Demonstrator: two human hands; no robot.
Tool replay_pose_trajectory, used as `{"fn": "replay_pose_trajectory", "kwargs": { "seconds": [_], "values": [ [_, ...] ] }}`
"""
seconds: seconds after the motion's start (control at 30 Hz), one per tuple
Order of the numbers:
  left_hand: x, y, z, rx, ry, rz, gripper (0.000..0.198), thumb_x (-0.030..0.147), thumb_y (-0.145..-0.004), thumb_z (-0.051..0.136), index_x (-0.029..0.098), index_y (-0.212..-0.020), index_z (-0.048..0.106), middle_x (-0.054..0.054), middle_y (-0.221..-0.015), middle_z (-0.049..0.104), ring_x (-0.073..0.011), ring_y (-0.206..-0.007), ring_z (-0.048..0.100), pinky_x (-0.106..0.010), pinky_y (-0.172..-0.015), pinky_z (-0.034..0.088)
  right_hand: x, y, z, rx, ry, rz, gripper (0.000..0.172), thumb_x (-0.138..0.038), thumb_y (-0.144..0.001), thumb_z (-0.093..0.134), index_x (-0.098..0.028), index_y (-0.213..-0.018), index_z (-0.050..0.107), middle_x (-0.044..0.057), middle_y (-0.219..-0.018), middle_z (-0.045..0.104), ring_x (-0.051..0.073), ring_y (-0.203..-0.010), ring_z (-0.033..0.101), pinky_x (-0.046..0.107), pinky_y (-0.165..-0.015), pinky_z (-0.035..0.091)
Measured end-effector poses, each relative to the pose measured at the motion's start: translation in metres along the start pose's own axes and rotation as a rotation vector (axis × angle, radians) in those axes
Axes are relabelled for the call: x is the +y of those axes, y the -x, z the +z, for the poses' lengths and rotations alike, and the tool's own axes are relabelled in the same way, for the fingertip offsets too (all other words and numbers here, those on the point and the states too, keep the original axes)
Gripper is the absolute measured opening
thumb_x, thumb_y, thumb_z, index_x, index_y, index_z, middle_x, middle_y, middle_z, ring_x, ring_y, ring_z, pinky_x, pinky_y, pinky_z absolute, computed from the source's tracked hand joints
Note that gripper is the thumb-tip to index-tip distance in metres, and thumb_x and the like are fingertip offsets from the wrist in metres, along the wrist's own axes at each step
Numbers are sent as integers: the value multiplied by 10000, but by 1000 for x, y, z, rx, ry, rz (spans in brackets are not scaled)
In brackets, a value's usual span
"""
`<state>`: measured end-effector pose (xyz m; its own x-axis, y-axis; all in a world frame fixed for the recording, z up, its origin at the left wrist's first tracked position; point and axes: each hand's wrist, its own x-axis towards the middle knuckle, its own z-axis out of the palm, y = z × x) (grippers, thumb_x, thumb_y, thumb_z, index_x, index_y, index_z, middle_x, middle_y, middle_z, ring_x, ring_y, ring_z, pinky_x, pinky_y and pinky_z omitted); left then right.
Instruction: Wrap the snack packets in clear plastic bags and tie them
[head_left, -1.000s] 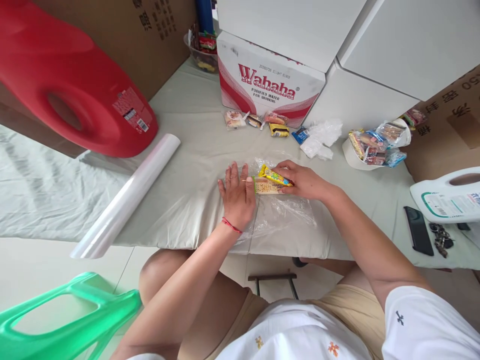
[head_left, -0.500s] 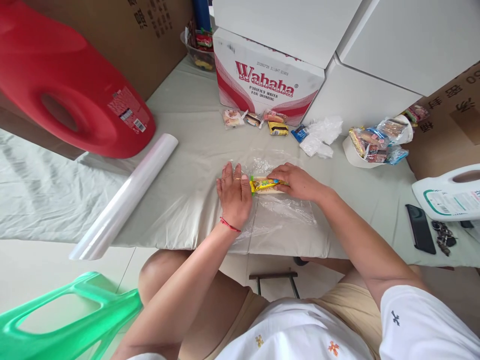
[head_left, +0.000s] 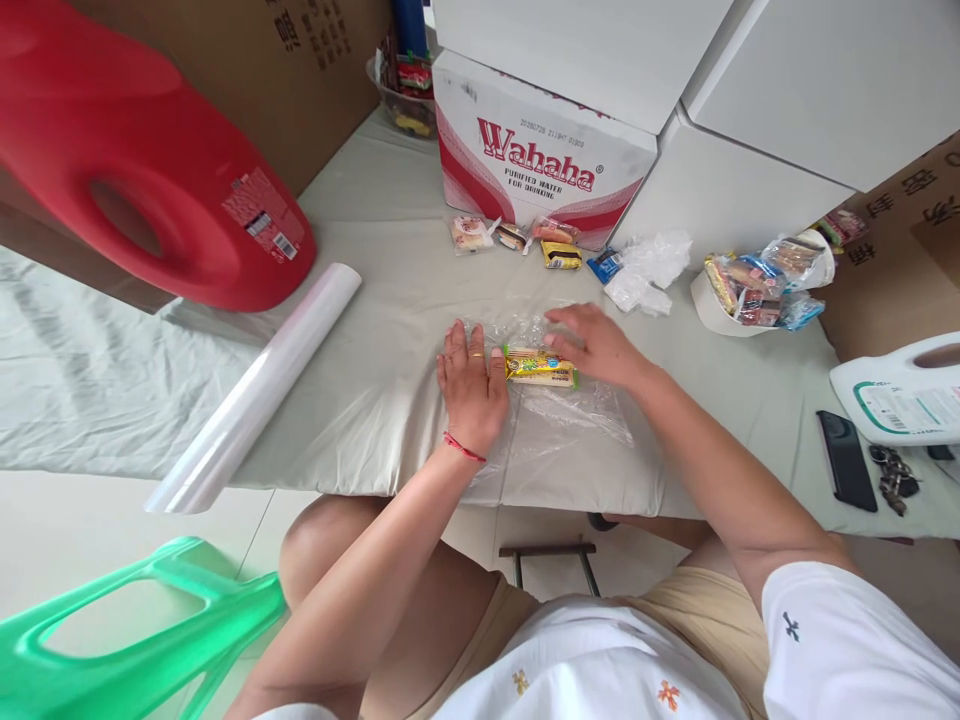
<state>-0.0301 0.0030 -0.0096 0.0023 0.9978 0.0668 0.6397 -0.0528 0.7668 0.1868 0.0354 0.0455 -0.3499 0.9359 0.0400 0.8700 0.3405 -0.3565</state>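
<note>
Right hand (head_left: 596, 345) lifted, snack packets (head_left: 540, 366) alongside

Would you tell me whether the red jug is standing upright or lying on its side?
On its side: the red jug lies lengthwise on the cloth, its handle hole facing up.

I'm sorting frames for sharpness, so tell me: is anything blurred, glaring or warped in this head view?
Head view: even, soft daylight with no hard shadows. The right hand is slightly motion-blurred, while the left hand and the snack packets are sharper. The plastic film shows faint sheen, not glare. Wide-lens distortion swells the red jug and bends the edges.
</note>
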Motion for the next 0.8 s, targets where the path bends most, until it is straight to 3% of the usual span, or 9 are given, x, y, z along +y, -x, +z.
{"fn": "replay_pose_trajectory", "kwargs": {
  "seconds": [0.1, 0.2, 0.27, 0.37, 0.47, 0.57, 0.67, 0.8],
  "values": [
    [-1, -1, 3, 16, -38, 24, 640, 456, -997, 439, 186, -1575, 408, -137, -1726, 237, -294, -1614, 162, -551, -1306, 129, 27, -29, -4, 65, 41, 127, 540, -424, -976, 515, -149, -1437, 574, 160, -1317, 665, 346, -1223, 538, 491, -1083, 394],
    [0, -2, 4, 20, -71, 29, 669, 448, -961, 506, 198, -1574, 405, -139, -1721, 250, -307, -1612, 169, -566, -1303, 137, 42, -59, 2, -13, 45, 158, 659, -417, -888, 650, -157, -1481, 527, 145, -1320, 666, 353, -1290, 503, 476, -1091, 394],
    [2, -2, 3, 12, -87, 22, 680, 416, -947, 523, 188, -1575, 398, -146, -1720, 250, -313, -1611, 171, -567, -1302, 141, 43, -73, 6, -83, 14, 166, 671, -430, -820, 735, -157, -1414, 584, 119, -1170, 714, 333, -1208, 548, 435, -1027, 434],
    [2, -3, 2, 1, -92, 11, 698, 378, -932, 534, 154, -1577, 388, -160, -1721, 239, -321, -1612, 162, -554, -1306, 143, 38, -83, 6, -154, -104, 235, 398, -370, -805, 739, -143, -1131, 717, 43, -828, 680, 234, -858, 597, 348, -812, 470],
    [0, -3, 1, 14, -62, 10, 680, 362, -941, 509, 136, -1571, 389, -170, -1720, 237, -325, -1611, 165, -549, -1306, 155, 31, -79, -7, -91, -256, 218, 228, -351, -851, 676, -164, -972, 725, -27, -668, 548, 153, -653, 482, 299, -677, 416],
    [-3, -4, 2, 47, -21, 13, 672, 351, -938, 507, 156, -1569, 383, -160, -1717, 248, -320, -1609, 176, -552, -1301, 183, 23, -69, -26, 36, -284, 98, 205, -370, -851, 682, -194, -950, 721, -26, -718, 547, 149, -685, 482, 299, -711, 426],
    [-5, -5, 3, 66, -1, 3, 688, 322, -924, 520, 136, -1569, 367, -174, -1709, 260, -315, -1606, 185, -528, -1306, 197, 18, -62, -36, 76, -242, 34, 211, -388, -886, 647, -199, -947, 719, 29, -922, 638, 177, -829, 567, 325, -815, 462],
    [-8, -6, 4, 85, 38, 4, 696, 291, -906, 543, 122, -1557, 366, -190, -1699, 265, -315, -1602, 193, -512, -1313, 183, 24, -66, -22, -27, -206, 178, 400, -472, -918, 641, -168, -1173, 686, 96, -1066, 690, 234, -980, 628, 372, -912, 483]
  ]
}}
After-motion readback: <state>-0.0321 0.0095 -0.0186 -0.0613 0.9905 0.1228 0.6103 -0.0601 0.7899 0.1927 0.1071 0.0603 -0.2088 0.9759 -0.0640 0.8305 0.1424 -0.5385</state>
